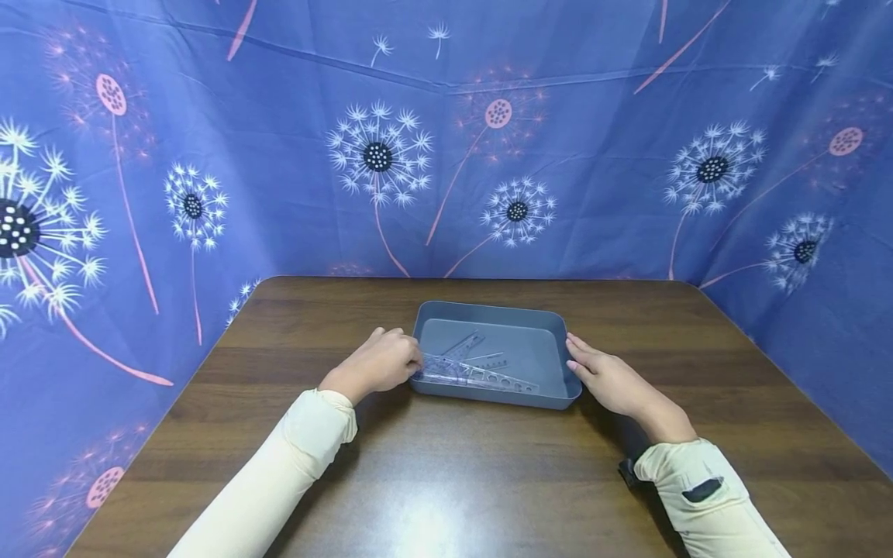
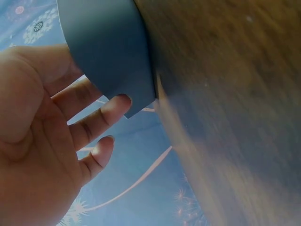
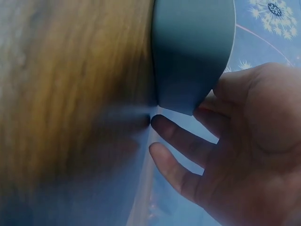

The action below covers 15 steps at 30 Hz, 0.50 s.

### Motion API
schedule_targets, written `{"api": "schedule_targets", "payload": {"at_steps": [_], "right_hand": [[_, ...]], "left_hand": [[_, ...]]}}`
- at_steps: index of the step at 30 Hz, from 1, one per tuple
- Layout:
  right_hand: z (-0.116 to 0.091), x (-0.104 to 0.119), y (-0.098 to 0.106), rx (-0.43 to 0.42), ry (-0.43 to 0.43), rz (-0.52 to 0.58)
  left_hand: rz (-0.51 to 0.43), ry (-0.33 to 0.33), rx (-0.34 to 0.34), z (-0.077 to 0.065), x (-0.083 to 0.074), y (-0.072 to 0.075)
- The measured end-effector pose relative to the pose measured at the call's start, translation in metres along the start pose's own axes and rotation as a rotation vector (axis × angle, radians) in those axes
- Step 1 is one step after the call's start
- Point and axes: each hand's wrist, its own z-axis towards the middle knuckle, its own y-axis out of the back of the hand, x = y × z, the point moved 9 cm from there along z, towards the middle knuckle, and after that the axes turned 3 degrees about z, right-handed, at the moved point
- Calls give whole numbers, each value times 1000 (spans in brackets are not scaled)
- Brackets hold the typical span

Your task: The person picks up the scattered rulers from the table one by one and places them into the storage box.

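Note:
A shallow grey rectangular tray [image 1: 512, 316] stands on the wooden table. Clear plastic rulers [image 1: 488, 374] lie inside it, along its front and left part, with more thin transparent measuring pieces [image 1: 463, 343] behind them. At the left wall, my left hand [image 1: 380, 360] grips the rim with curled fingers, right beside the rulers' left end. Its thumb and nearest fingers pass behind the rim in the left wrist view, their tips hidden. My right hand [image 1: 614, 380] holds the right wall, thumb over the rim. Its lower fingers [image 3: 176, 167] stay outside, loosely bent.
The brown wooden table [image 1: 418, 480] reaches out on all sides of the tray. Behind it and at both sides hangs a blue cloth [image 1: 593, 116] with dandelion prints. Both forearms wear pale sleeves [image 1: 265, 480]; a dark strap [image 1: 628, 471] shows at the right wrist.

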Motion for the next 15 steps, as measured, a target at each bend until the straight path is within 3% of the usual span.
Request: {"api": "schedule_targets", "payload": {"at_steps": [10, 13, 15], "right_hand": [[5, -1, -4, 21, 24, -23], [5, -5, -4, 37, 11, -19], [4, -7, 0, 39, 4, -19]], "left_hand": [[13, -10, -91, -2, 4, 1], [20, -41, -161, -3, 4, 11], [22, -56, -227, -5, 6, 25]]}}
